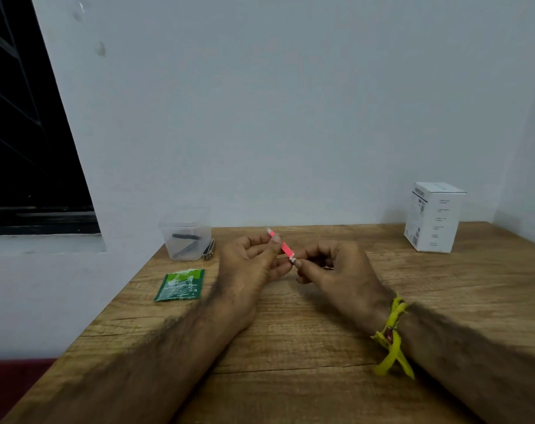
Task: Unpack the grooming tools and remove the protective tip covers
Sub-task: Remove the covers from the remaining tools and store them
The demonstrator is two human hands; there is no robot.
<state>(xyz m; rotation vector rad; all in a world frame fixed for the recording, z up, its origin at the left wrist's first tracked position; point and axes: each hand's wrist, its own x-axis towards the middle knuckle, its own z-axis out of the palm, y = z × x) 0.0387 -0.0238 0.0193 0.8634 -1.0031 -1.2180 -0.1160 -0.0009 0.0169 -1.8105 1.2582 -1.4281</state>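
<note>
A slim pink grooming tool (284, 246) is held above the wooden table (306, 347), tilted from upper left to lower right. My left hand (251, 264) grips its upper half between thumb and fingers. My right hand (336, 270) pinches the pale tip at its lower end; whether that tip is a cover I cannot tell. A green torn packet (180, 285) lies flat on the table to the left of my left hand. Behind it stands a clear plastic tub (186, 240) with dark tools inside. A metal nail clipper (209, 250) rests against the tub's right side.
A white cardboard box (433, 217) stands at the back right of the table. A wall runs along the table's far edge and right side. The table's left edge drops off beside the packet. A yellow thread band (393, 338) is tied on my right wrist.
</note>
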